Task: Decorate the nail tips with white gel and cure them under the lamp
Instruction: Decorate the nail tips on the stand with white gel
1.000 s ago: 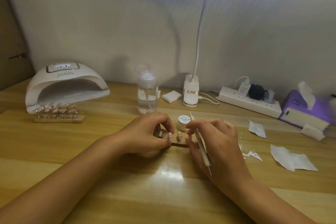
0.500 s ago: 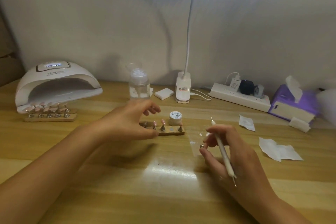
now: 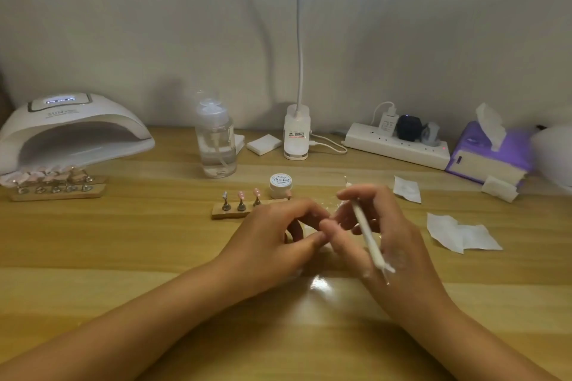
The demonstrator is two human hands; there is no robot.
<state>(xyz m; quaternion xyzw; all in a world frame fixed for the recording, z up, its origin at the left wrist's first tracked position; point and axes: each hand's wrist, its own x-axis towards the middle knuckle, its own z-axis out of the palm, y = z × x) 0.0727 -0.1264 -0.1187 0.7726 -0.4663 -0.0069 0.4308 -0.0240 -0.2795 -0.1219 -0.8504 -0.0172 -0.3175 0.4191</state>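
A wooden strip (image 3: pixel 235 212) at mid-table carries metal stands with pink nail tips (image 3: pixel 256 193). Right behind it is the white gel jar (image 3: pixel 281 185). My left hand (image 3: pixel 272 235) and my right hand (image 3: pixel 383 226) meet just in front of the strip. The left thumb and fingers are curled and pinch a small nail tip stand, which is mostly hidden between the two sets of fingertips. My right hand grips a white dotting tool (image 3: pixel 368 233), its lower tip pointing toward me. The white curing lamp (image 3: pixel 71 130) stands at far left, with a second strip of tips (image 3: pixel 58 190) at its mouth.
A clear pump bottle (image 3: pixel 216 145), a white pad (image 3: pixel 263 144) and the desk lamp's base (image 3: pixel 296 136) stand along the back. A power strip (image 3: pixel 399 145) and a purple tissue box (image 3: pixel 492 151) are at back right. Torn white wipes (image 3: pixel 458 233) lie right of my hands.
My right hand lifted one stand off the strip and drew back. My left hand left the strip and came to meet it. The view has tilted down, and the desk lamp's head is out of view.
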